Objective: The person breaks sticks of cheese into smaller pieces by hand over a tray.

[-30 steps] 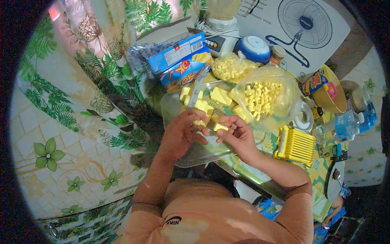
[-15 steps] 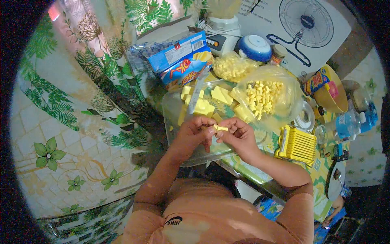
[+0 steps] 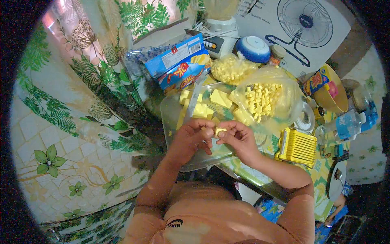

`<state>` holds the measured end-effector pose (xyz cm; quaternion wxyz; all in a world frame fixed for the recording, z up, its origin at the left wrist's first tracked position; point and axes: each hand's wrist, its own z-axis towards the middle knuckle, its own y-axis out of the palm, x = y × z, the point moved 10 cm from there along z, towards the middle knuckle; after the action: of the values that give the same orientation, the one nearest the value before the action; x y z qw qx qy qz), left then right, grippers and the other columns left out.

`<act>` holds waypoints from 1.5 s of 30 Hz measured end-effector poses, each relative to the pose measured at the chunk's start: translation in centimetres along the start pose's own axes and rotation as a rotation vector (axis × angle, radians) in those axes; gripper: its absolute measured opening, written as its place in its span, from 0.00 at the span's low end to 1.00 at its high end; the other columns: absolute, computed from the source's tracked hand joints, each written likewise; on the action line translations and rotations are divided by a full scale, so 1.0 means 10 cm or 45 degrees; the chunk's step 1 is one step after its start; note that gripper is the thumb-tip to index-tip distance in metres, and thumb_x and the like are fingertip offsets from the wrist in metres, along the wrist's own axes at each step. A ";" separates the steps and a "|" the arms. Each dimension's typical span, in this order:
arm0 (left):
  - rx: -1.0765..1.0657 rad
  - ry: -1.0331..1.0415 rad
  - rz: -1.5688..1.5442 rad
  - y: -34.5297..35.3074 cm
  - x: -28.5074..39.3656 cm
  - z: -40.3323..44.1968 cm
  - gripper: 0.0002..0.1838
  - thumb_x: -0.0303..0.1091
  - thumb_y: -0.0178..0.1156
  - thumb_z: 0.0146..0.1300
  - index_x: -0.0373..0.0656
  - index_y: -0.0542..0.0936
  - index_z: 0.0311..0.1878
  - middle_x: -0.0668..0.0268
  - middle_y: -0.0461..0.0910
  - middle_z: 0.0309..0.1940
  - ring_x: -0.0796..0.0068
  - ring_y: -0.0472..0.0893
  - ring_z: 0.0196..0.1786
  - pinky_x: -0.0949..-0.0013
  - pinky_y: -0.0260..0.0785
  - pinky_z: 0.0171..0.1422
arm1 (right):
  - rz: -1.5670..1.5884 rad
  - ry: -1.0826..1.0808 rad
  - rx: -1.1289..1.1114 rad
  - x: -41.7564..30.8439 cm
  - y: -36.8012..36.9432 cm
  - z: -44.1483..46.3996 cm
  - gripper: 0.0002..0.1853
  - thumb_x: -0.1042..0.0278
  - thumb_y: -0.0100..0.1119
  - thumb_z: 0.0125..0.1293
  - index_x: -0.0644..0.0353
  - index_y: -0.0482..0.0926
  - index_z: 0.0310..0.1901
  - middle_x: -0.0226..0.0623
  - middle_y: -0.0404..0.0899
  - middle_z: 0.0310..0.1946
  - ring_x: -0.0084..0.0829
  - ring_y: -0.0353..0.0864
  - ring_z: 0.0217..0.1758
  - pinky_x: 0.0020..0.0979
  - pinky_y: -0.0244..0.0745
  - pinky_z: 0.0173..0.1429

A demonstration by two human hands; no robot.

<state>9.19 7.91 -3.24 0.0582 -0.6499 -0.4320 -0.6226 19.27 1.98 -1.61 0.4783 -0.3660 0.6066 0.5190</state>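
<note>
My right hand (image 3: 237, 136) pinches a small yellow block (image 3: 220, 131) between thumb and fingers. Close beside it, the fingertips of my left hand (image 3: 194, 136) are pressed together at the block's left side; whether they hold a piece of their own is too small to tell. Both hands are over the near part of a clear tray (image 3: 178, 156). Larger yellow chunks (image 3: 220, 98) lie in the tray beyond my hands. A knife (image 3: 194, 97) rests over the chunks, its blade pointing away from me. An open plastic bag of small yellow pieces (image 3: 264, 99) sits right of the tray.
Behind the tray stand a blue box (image 3: 178, 61), a blender (image 3: 219, 34), a blue bowl (image 3: 253, 49) and another bag of pieces (image 3: 233, 69). To the right are a yellow slicer (image 3: 297, 147), a tan container (image 3: 339, 95) and a plastic bottle (image 3: 345, 125). Someone's arm shows at lower right.
My left hand has come from beside the knife to the block in my right hand. Since half a second ago, its fingertips have drawn back slightly from the block.
</note>
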 end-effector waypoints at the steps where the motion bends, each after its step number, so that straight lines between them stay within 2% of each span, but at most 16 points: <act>1: -0.012 0.021 0.055 0.02 0.01 0.00 0.13 0.32 0.59 0.58 0.38 0.74 0.44 0.65 0.76 0.34 0.77 0.77 0.27 0.69 0.75 0.28 | -0.011 0.003 -0.007 0.01 -0.01 0.00 0.12 0.76 0.55 0.62 0.63 0.73 0.47 0.33 0.79 0.39 0.21 0.78 0.39 0.24 0.75 0.44; 6: -0.017 0.076 0.235 0.09 0.08 -0.02 0.13 0.31 0.62 0.56 0.39 0.74 0.43 0.67 0.76 0.33 0.80 0.75 0.26 0.72 0.73 0.27 | 0.058 -0.012 -0.018 -0.01 0.04 0.00 0.10 0.76 0.56 0.62 0.62 0.74 0.46 0.33 0.79 0.39 0.21 0.78 0.39 0.23 0.75 0.43; 12: -0.035 0.024 0.175 0.03 -0.02 -0.01 0.11 0.32 0.59 0.60 0.38 0.75 0.43 0.66 0.77 0.31 0.80 0.76 0.26 0.72 0.73 0.26 | 0.060 0.015 -0.030 0.01 0.03 0.00 0.10 0.76 0.56 0.62 0.63 0.73 0.46 0.34 0.80 0.39 0.22 0.79 0.39 0.25 0.76 0.43; 18: 0.021 -0.073 0.019 -0.03 -0.09 0.01 0.14 0.35 0.54 0.63 0.36 0.75 0.46 0.61 0.77 0.32 0.75 0.77 0.26 0.69 0.74 0.27 | 0.083 -0.014 -0.015 0.03 -0.01 0.02 0.11 0.77 0.55 0.61 0.63 0.73 0.46 0.35 0.79 0.39 0.24 0.79 0.42 0.26 0.77 0.45; 21: 0.020 -0.012 -0.121 -0.02 -0.02 0.00 0.16 0.39 0.53 0.61 0.37 0.74 0.47 0.62 0.77 0.28 0.72 0.78 0.25 0.67 0.74 0.27 | 0.106 -0.001 0.048 -0.03 0.01 0.01 0.12 0.77 0.55 0.60 0.63 0.73 0.47 0.36 0.79 0.37 0.25 0.79 0.42 0.26 0.76 0.45; 24: 0.057 0.022 -0.059 0.04 0.08 -0.04 0.17 0.40 0.54 0.60 0.37 0.74 0.47 0.62 0.77 0.29 0.73 0.77 0.26 0.68 0.74 0.27 | 0.043 0.014 0.047 -0.03 0.01 0.00 0.12 0.78 0.55 0.61 0.62 0.73 0.47 0.35 0.79 0.38 0.24 0.79 0.43 0.26 0.76 0.46; 27: 0.015 0.017 0.044 0.02 0.01 -0.03 0.13 0.34 0.57 0.60 0.36 0.74 0.45 0.63 0.76 0.33 0.76 0.76 0.26 0.69 0.75 0.28 | 0.003 0.003 0.004 -0.01 0.01 -0.01 0.12 0.77 0.56 0.61 0.62 0.72 0.47 0.33 0.78 0.40 0.23 0.78 0.42 0.24 0.76 0.46; 30: -0.020 0.019 0.117 0.03 -0.01 -0.04 0.13 0.33 0.60 0.58 0.37 0.74 0.43 0.65 0.76 0.32 0.78 0.76 0.25 0.71 0.74 0.27 | 0.023 -0.030 -0.012 0.00 0.03 -0.02 0.12 0.78 0.57 0.60 0.62 0.72 0.47 0.33 0.78 0.40 0.21 0.78 0.40 0.23 0.75 0.44; 33: -0.043 0.129 0.212 0.07 0.07 -0.04 0.16 0.36 0.62 0.55 0.39 0.74 0.44 0.65 0.76 0.29 0.77 0.76 0.25 0.71 0.73 0.26 | 0.024 -0.023 -0.015 -0.02 0.05 -0.02 0.13 0.78 0.58 0.60 0.62 0.72 0.47 0.32 0.78 0.38 0.20 0.77 0.39 0.22 0.75 0.43; 39: -0.070 0.070 0.120 0.07 0.02 0.00 0.13 0.32 0.62 0.57 0.38 0.74 0.43 0.67 0.76 0.31 0.80 0.76 0.25 0.73 0.73 0.24 | 0.062 -0.001 0.001 0.01 0.04 -0.02 0.13 0.78 0.58 0.59 0.62 0.72 0.46 0.31 0.78 0.37 0.20 0.77 0.38 0.22 0.75 0.42; 45: -0.091 0.056 0.087 0.06 0.00 0.00 0.12 0.33 0.60 0.59 0.39 0.75 0.44 0.67 0.77 0.31 0.80 0.76 0.24 0.73 0.73 0.25 | 0.063 0.015 -0.016 0.03 0.04 0.00 0.13 0.79 0.58 0.59 0.62 0.72 0.46 0.32 0.78 0.36 0.20 0.77 0.38 0.23 0.75 0.43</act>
<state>9.60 7.55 -2.98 0.0657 -0.6520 -0.3859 -0.6494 18.85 2.04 -1.84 0.4596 -0.3570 0.6148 0.5323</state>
